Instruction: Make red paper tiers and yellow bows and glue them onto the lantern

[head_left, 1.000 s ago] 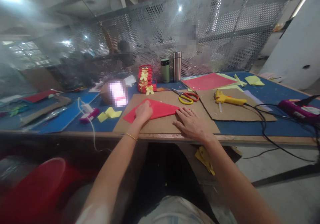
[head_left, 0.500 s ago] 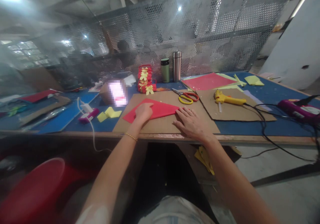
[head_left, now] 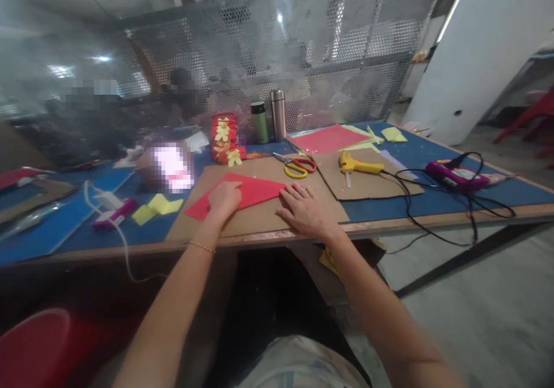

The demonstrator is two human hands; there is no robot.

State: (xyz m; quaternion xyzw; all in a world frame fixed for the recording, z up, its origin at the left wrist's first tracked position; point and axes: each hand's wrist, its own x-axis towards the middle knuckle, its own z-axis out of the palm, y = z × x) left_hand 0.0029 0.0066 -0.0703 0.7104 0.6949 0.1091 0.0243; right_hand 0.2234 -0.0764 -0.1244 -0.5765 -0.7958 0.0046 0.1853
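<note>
A folded sheet of red paper (head_left: 259,189) lies on a piece of brown cardboard (head_left: 242,225) at the table's front edge. My left hand (head_left: 224,201) presses down on the paper's left part, its fingers curled in and the index finger pointing right along the sheet. Flat on the cardboard, my right hand (head_left: 305,210) has its fingers spread, and its fingertips touch the paper's pointed right end. Just beyond the paper is a pair of scissors (head_left: 298,165) with red and yellow handles.
To the right, a yellow glue gun (head_left: 361,165) rests on another cardboard piece (head_left: 381,187), its cord running towards a purple power strip (head_left: 454,175). Red decorations (head_left: 224,140), a green bottle (head_left: 259,123) and a steel flask (head_left: 279,116) stand behind. Yellow paper scraps (head_left: 160,204) lie left.
The view has turned to the right, so the table's things sit further left in the picture. Both hands stay on the red paper in nearly the same pose.
</note>
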